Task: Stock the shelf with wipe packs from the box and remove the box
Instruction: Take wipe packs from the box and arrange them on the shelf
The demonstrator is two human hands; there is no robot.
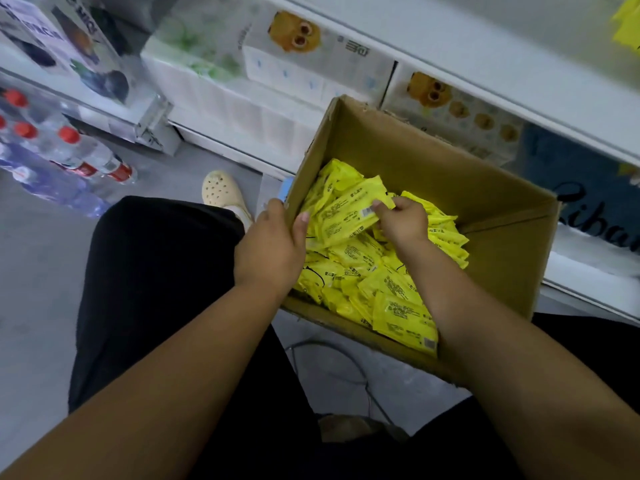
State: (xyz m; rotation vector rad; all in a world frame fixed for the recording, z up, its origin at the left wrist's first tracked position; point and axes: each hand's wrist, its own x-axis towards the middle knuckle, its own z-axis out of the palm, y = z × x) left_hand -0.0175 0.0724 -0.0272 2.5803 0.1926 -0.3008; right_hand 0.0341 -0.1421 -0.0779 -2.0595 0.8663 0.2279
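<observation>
An open brown cardboard box (450, 188) stands on the floor against the white shelf unit (485, 46), holding several yellow wipe packs (401, 313). My left hand (273, 244) grips the box's left wall, thumb inside the rim and fingers outside. My right hand (401, 220) is inside the box and pinches the end of one yellow wipe pack (349, 216) that lies on top of the pile.
Tissue packs with a yellow cartoon face (294, 32) fill the lower shelf behind the box. Shrink-wrapped water bottles with red caps (62, 150) lie on the floor at the left. My black-clad legs and a cream clog (221, 192) are near the box. A grey cable (346, 368) runs on the floor.
</observation>
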